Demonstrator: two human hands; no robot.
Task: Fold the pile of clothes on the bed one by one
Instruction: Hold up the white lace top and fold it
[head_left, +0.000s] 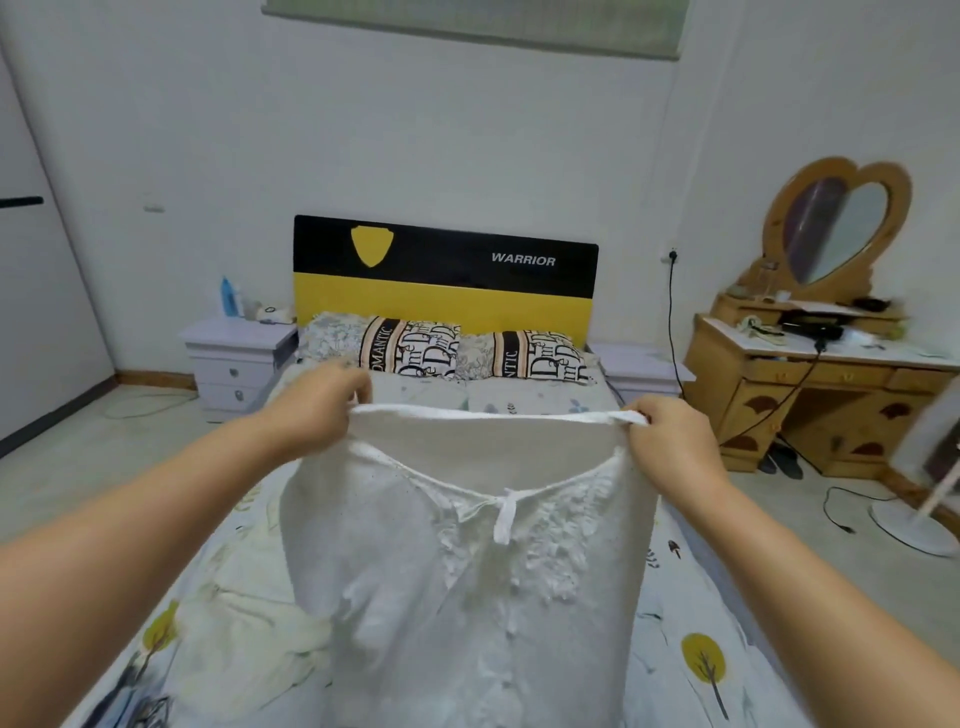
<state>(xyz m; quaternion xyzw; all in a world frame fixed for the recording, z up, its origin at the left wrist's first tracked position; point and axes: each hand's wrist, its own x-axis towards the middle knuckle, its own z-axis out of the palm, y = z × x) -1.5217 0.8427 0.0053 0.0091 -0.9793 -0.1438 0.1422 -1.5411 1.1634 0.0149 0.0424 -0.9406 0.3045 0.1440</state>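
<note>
- The left hand (317, 410) pinched the top left corner of a white blouse (467, 571), its fingers (358, 387) curled down over the edge of the cloth
- The right hand (670, 441) gripped the top right corner, fingers closed tight on a bunched bit of the hem
- Between the two hands the upper edge of the blouse was pulled taut and nearly level, held up in the air above the bed (675, 649)
- The blouse hung down from that edge with its front facing the person; a small white bow (506, 512) sat at the middle of the neckline, with raised lace to its right and a row of buttons running down below
- A pale cream garment (244, 644) lay crumpled on the bed sheet, low on the left, just beside the hanging blouse
- The sheet was light with yellow trees printed on it
- Two patterned pillows (447, 348) with black lettering lay side by side at the head of the bed, against a black and yellow headboard (447, 280) marked WARRIOR
- A white nightstand (239, 358) stood left of the bed with a blue bottle (227, 296) on top
- On the right stood a wooden dressing table (821, 395) with a heart-shaped mirror (836, 228), its worktop cluttered with small things
- A white fan base (914, 525) rested on the floor near the right edge
</note>
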